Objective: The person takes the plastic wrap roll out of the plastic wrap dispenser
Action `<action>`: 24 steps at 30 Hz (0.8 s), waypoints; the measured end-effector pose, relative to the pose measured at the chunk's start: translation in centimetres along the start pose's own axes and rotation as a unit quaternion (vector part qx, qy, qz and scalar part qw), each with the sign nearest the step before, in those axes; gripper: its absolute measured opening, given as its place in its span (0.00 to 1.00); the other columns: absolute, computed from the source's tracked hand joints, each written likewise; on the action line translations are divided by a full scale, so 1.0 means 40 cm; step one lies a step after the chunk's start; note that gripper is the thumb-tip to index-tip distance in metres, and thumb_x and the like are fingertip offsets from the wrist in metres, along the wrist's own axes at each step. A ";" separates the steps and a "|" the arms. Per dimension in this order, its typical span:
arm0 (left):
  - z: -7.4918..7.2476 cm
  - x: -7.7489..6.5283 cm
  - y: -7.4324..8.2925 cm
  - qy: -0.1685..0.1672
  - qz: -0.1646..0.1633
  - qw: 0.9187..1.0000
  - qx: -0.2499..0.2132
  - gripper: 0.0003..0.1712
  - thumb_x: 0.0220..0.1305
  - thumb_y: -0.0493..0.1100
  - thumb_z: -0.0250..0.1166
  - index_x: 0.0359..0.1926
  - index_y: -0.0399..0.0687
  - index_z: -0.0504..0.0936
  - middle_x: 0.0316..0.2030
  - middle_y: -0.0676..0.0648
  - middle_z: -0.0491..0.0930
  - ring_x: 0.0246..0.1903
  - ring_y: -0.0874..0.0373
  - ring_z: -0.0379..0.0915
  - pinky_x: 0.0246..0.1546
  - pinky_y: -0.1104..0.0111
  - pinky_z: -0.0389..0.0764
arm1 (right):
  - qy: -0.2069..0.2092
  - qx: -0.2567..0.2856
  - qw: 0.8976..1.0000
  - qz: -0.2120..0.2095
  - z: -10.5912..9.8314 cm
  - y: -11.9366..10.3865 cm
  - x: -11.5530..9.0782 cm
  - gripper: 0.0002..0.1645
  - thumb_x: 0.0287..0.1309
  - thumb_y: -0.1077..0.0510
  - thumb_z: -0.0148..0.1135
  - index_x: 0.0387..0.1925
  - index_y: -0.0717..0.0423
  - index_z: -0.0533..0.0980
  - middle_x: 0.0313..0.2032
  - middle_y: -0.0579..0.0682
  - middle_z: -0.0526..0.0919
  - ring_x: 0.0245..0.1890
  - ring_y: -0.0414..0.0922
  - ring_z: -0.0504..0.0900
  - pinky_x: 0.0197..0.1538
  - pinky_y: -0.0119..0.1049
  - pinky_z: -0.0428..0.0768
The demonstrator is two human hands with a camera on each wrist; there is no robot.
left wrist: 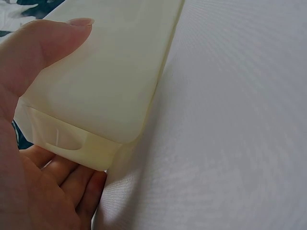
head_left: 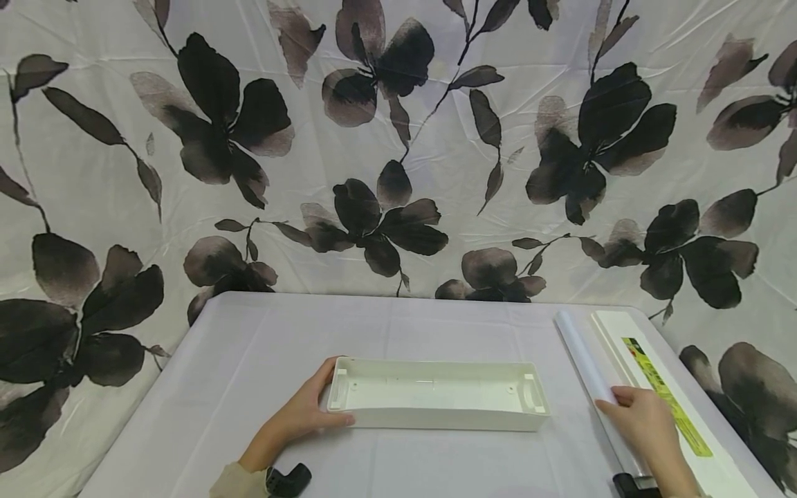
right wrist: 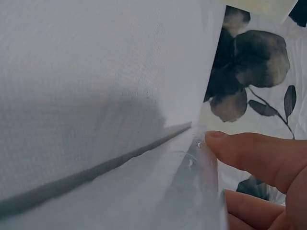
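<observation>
In the head view, a long cream plastic box [head_left: 445, 419] with an open top lies crosswise on the white-covered table. My left hand [head_left: 306, 407] grips its left end, the thumb on the front wall. The left wrist view shows that box [left wrist: 103, 81] close up, with fingers curled at its end. On the right side lies a long roll of clear plastic film [head_left: 583, 354], pointing away from me. My right hand [head_left: 649, 423] pinches it between thumb and fingers. In the right wrist view, the film [right wrist: 158, 196] looks glossy and see-through beneath the thumb.
Just right of the roll lies a long white lid-like piece [head_left: 629, 325] bearing a yellow-green label [head_left: 663, 387]. The white table cover [head_left: 261, 332] ends near that piece. Behind the table hangs a white cloth [head_left: 280, 228] with dark flowers.
</observation>
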State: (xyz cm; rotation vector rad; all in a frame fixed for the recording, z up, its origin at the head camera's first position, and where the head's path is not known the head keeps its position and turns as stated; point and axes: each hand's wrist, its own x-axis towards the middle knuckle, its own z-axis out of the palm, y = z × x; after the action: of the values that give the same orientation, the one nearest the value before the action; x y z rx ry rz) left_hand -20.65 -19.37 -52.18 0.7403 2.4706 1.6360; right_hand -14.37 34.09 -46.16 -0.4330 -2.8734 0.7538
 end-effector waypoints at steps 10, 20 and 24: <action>0.001 0.000 -0.001 -0.001 -0.004 1.000 0.002 0.55 0.44 0.49 0.81 0.71 0.47 0.61 0.64 0.48 0.72 0.65 0.45 0.63 0.63 0.38 0.56 | -0.036 -0.003 0.999 0.001 -0.008 0.011 0.001 0.39 0.46 0.54 0.76 0.52 0.80 0.74 0.46 0.72 0.81 0.44 0.66 0.82 0.42 0.54 0.77; -0.014 -0.011 0.020 -0.024 -0.021 0.999 -0.010 0.62 0.45 0.47 0.81 0.75 0.45 0.53 0.67 0.43 0.67 0.67 0.42 0.60 0.64 0.38 0.53 | -0.107 -0.022 0.994 0.009 -0.020 0.004 -0.007 0.47 0.45 0.52 0.77 0.59 0.78 0.69 0.48 0.74 0.79 0.45 0.67 0.81 0.43 0.55 0.79; -0.026 -0.013 0.031 -0.042 -0.051 0.998 -0.003 0.69 0.45 0.49 0.81 0.78 0.49 0.44 0.72 0.38 0.59 0.71 0.39 0.53 0.66 0.37 0.48 | -0.123 -0.030 0.992 0.003 -0.028 -0.002 -0.008 0.47 0.48 0.51 0.76 0.60 0.78 0.67 0.49 0.76 0.78 0.46 0.68 0.80 0.43 0.55 0.79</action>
State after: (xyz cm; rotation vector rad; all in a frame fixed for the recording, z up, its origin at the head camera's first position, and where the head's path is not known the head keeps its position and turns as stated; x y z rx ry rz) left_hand -20.11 -20.10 -50.76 0.6570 2.4030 1.5449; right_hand -13.86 34.45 -45.17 -0.3789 -3.1323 0.7752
